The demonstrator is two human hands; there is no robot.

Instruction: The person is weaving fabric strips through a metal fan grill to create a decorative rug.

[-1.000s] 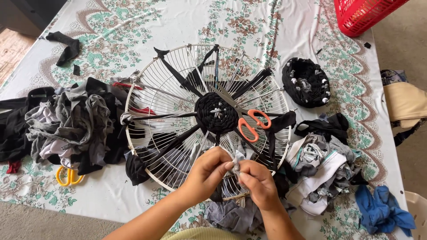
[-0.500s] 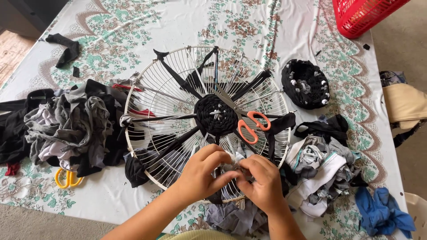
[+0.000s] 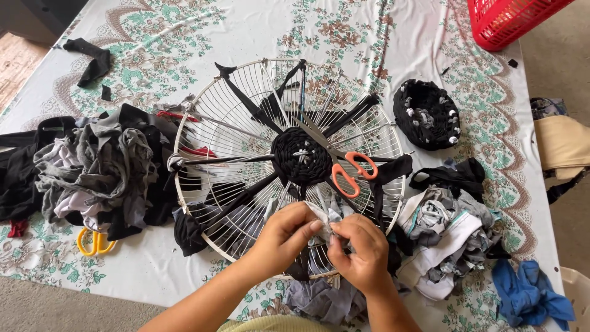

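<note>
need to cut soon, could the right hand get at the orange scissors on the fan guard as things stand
Probably yes: the orange scissors lie uncovered just beyond the right hand, but it is pinching a grey fabric strip.

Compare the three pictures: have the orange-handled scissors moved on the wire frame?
No. The orange-handled scissors lie just right of the black woven centre of the wire frame in every picture.

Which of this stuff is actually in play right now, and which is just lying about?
In hand:
left hand
right hand
grey fabric strip
round wire frame
black woven centre

Lying about:
orange scissors
yellow scissors
red basket
blue cloth
black woven bowl
</note>
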